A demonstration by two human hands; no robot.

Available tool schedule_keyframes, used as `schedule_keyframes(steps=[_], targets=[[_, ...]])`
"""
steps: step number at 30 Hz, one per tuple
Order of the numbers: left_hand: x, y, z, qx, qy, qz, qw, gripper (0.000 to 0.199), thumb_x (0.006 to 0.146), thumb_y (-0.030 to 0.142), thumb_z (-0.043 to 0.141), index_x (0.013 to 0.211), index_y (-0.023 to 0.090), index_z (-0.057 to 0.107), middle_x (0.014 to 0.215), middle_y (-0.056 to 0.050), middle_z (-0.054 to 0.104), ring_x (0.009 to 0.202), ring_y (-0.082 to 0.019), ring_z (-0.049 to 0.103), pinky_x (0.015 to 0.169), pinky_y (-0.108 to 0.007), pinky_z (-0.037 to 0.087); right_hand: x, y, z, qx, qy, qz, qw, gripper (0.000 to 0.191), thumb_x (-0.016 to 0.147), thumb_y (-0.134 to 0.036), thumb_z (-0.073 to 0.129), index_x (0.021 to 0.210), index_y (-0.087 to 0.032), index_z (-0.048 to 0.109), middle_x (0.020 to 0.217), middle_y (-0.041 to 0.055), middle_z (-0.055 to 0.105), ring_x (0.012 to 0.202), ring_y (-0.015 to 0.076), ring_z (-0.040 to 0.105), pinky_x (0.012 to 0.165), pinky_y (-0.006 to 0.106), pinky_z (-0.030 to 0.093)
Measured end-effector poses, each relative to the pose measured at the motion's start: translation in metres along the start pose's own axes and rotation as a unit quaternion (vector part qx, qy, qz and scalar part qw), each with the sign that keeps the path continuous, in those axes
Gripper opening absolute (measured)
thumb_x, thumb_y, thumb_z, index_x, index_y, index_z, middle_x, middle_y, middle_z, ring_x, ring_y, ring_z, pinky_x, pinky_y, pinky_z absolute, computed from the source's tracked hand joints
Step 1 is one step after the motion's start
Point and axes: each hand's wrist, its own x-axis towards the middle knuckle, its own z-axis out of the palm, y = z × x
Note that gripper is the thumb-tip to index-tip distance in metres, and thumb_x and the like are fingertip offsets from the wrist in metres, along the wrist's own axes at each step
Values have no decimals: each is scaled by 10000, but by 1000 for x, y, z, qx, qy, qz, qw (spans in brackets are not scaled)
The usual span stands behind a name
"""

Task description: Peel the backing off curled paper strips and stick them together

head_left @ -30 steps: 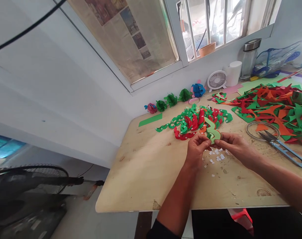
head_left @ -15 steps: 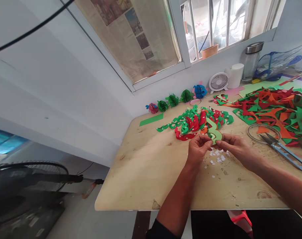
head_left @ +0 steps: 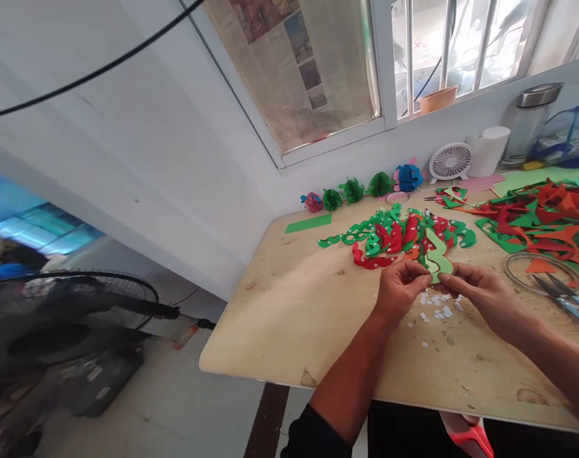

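Note:
A light green wavy paper piece [head_left: 439, 257] is pinched between both hands above the wooden table. My left hand [head_left: 400, 289] grips its lower left edge, fingers closed. On its lower right side, my right hand [head_left: 480, 294] is closed too, thumb and fingertips on the paper. Just behind the hands lies a heap of red and green wavy paper cutouts [head_left: 396, 234] dotted with small white squares. Small white paper bits [head_left: 444, 312] are scattered on the table beneath the hands.
Scissors [head_left: 563, 296] and a metal ring [head_left: 511, 267] lie at the right, before a large pile of paper scraps [head_left: 551, 213]. Along the wall stand paper figures [head_left: 353, 191], a small white fan [head_left: 450, 163] and a glass bottle [head_left: 527, 127]. A green strip [head_left: 309, 222] lies at the back left.
The view has shifted, so the table and window sit further right in the picture. Both hands still hold the light green paper, with little change in their grip.

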Motion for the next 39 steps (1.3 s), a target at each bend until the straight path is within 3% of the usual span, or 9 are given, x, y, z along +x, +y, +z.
schedule_keyframes(steps=[5, 10, 14, 17, 23, 30, 35, 39], targets=[[2, 3, -3, 6, 16, -5, 1000, 228, 603, 317, 739, 684, 144, 614, 615, 6, 591, 563, -92, 526, 565, -236, 410, 1, 0, 1, -1, 18, -2, 1000, 384, 619, -566, 717, 679, -191, 659, 608, 17, 610, 578, 141, 478, 537, 257, 352], [8, 10, -16, -23, 92, 6, 996, 219, 650, 342, 682, 702, 148, 595, 598, -8, 602, 552, -111, 556, 534, -233, 427, 5, 3, -1, -1, 46, -10, 999, 402, 600, -588, 717, 583, -202, 607, 601, 15, 604, 605, 151, 477, 545, 261, 342], [15, 13, -35, 88, 207, 50, 973, 146, 696, 290, 626, 705, 147, 595, 599, -4, 600, 571, -108, 561, 564, -222, 429, 4, 2, -3, 11, 69, -2, 998, 411, 564, -598, 732, 586, -202, 626, 607, 21, 620, 601, 152, 487, 537, 263, 347], [19, 10, -46, 215, 237, 83, 944, 91, 720, 233, 581, 710, 150, 616, 656, -16, 624, 610, -117, 564, 613, -234, 448, 3, -1, -4, 35, 95, -6, 995, 408, 548, -590, 745, 621, -200, 650, 604, 21, 628, 585, 142, 483, 536, 260, 361], [18, -8, -42, 399, 132, 69, 905, 122, 738, 155, 540, 763, 172, 658, 761, -37, 684, 706, -151, 615, 678, -261, 474, 8, 2, -10, 74, 151, -41, 985, 386, 570, -551, 752, 673, -191, 658, 629, 20, 646, 582, 128, 493, 529, 250, 364], [13, -20, -28, 474, 24, 73, 877, 138, 743, 188, 534, 769, 187, 670, 773, -31, 684, 703, -153, 602, 669, -254, 466, 14, 9, -14, 79, 175, -47, 980, 331, 607, -496, 739, 697, -189, 653, 622, 19, 654, 567, 125, 504, 522, 248, 368], [13, -24, -20, 460, -3, 92, 883, 121, 732, 210, 554, 726, 200, 674, 716, -33, 664, 687, -169, 581, 659, -270, 450, 13, 6, -14, 52, 169, -52, 983, 329, 629, -507, 703, 684, -189, 646, 617, 24, 649, 549, 134, 509, 510, 260, 367], [14, -25, -11, 450, 13, 98, 887, 107, 696, 200, 597, 607, 217, 654, 595, -23, 609, 664, -188, 559, 673, -290, 421, 12, 3, -13, 47, 162, -48, 984, 299, 646, -488, 691, 645, -194, 635, 584, 11, 620, 551, 141, 511, 525, 268, 373]])
